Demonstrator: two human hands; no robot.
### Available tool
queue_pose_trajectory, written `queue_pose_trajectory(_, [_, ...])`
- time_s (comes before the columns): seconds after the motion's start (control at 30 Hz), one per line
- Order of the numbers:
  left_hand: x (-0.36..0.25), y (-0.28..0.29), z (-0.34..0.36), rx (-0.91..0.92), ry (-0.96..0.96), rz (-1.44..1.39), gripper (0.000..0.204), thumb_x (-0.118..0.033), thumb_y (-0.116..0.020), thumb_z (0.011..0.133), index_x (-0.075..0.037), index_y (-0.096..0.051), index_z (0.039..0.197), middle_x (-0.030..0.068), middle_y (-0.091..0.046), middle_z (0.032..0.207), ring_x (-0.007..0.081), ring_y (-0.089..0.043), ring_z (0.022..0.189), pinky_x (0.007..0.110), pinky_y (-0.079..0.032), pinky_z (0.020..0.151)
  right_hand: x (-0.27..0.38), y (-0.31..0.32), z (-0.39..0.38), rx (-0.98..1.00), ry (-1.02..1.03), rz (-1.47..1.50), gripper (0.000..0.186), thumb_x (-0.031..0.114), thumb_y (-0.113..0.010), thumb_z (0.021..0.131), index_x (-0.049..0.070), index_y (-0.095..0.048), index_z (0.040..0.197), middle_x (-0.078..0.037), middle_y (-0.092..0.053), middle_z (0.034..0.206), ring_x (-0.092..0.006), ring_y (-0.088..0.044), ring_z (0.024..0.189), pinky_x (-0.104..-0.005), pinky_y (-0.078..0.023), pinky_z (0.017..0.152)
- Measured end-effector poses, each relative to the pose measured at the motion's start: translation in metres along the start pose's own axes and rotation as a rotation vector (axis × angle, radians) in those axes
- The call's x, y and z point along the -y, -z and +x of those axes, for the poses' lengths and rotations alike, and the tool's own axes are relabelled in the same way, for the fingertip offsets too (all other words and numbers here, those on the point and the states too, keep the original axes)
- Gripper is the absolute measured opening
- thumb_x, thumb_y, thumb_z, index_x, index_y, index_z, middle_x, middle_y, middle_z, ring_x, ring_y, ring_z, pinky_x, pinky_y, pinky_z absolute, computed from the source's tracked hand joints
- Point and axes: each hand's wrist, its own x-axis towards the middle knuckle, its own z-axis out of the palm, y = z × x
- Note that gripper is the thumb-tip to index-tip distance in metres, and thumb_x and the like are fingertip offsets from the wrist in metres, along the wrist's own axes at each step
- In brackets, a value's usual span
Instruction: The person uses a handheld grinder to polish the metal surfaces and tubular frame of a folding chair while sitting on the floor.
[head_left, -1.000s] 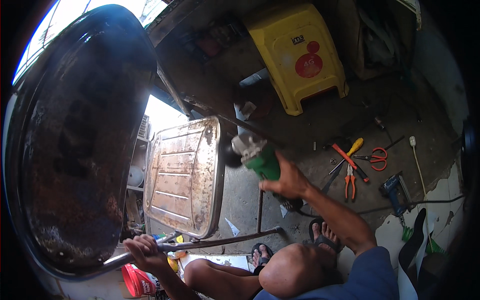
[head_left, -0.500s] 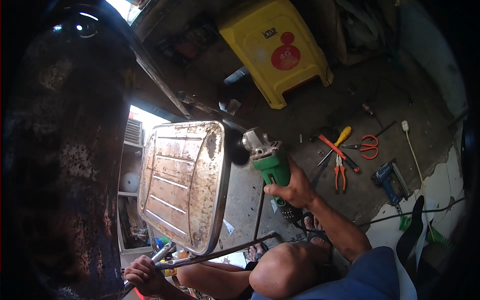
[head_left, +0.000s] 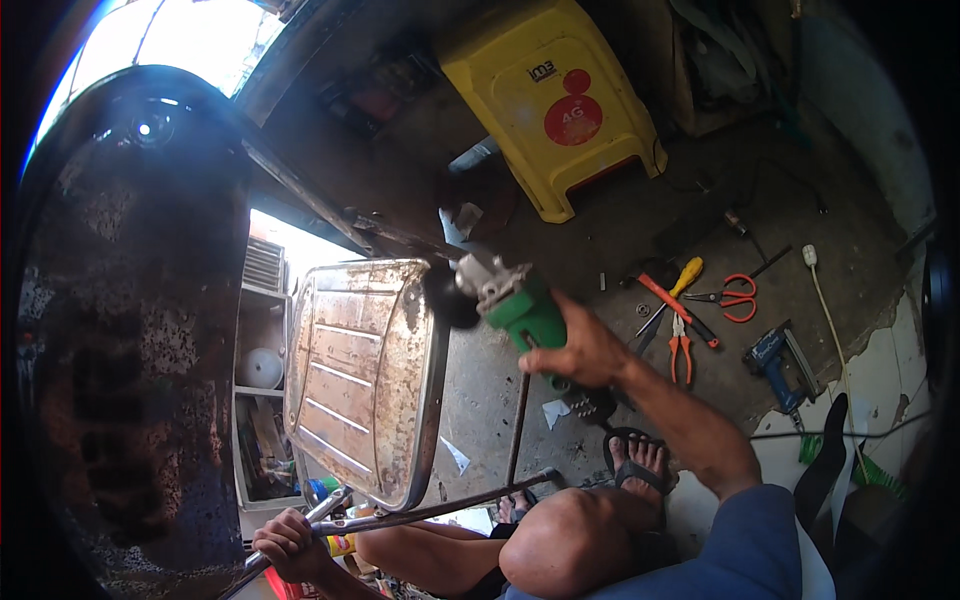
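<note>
Since the earlier frame, my head had tipped so the rusted seat pan (head_left: pixel 365 375) sat lower and more central, and the angle grinder (head_left: pixel 500 300) had edged in against its upper right corner.

From the head camera, my right hand (head_left: pixel 580 352) was wrapped tight round the grinder's green body, its dark disc touching or just beside the pan's rim; I could not tell which. My left hand (head_left: pixel 285 545) was closed on the chrome chair frame tube (head_left: pixel 440 510) at the lower left, bracing the upturned chair. A large rusty round metal sheet (head_left: pixel 120 340) filled the left side. On the floor (head_left: pixel 800 240) to the right lay a yellow-handled screwdriver (head_left: pixel 686 276), red scissors (head_left: pixel 738 297), orange-handled pliers (head_left: pixel 680 350) and a blue power tool (head_left: pixel 770 355), well apart from the pan. A yellow plastic stool (head_left: pixel 550 100) stood beyond. My bare knee (head_left: pixel 560 530) and sandalled foot (head_left: pixel 635 460) sat just below the grinder.

I judged the risk as kickback: one hand on the grinder and a thin pan edge could snag the disc and throw it toward my knee or foot. The one-handed grip on the frame might also let the chair twist.
</note>
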Motion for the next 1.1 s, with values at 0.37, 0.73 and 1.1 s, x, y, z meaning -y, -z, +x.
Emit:
queue_pose_trajectory(0.37, [-0.001, -0.003, -0.002, -0.048, 0.007, 0.021, 0.044, -0.029, -0.042, 0.111, -0.014, -0.038, 0.070, -0.0010, -0.032, 0.053, 0.0091, -0.027, 0.043, 0.028, -0.029, 0.050, 0.005, 0.044, 0.047, 0.245, -0.144, 0.175, 0.060, 0.024, -0.076, 0.077, 0.001, -0.053, 0.127, -0.006, -0.059, 0.088, -0.0170, -0.067, 0.066, -0.0309, -0.055, 0.058])
queue_pose_trajectory(0.73, [-0.001, -0.015, 0.002, -0.115, 0.003, 0.076, 0.045, -0.033, -0.038, 0.113, -0.015, -0.037, 0.072, -0.0010, -0.031, 0.055, 0.0094, -0.025, 0.044, 0.028, -0.028, 0.050, -0.023, 0.017, 0.012, 0.107, -0.002, 0.106, 0.064, 0.029, -0.081, 0.075, 0.001, -0.053, 0.126, -0.006, -0.060, 0.093, -0.0166, -0.065, 0.080, -0.0326, -0.054, 0.071])
queue_pose_trajectory(1.1, [-0.002, -0.017, 0.003, -0.108, 0.014, 0.110, 0.045, -0.033, -0.037, 0.113, -0.015, -0.036, 0.071, -0.0017, -0.029, 0.054, 0.0091, -0.023, 0.043, 0.027, -0.028, 0.049, -0.019, -0.023, -0.024, -0.045, -0.003, 0.233, 0.079, 0.034, -0.083, 0.074, 0.000, -0.048, 0.137, -0.011, -0.062, 0.107, -0.0212, -0.062, 0.097, -0.0367, -0.051, 0.090])
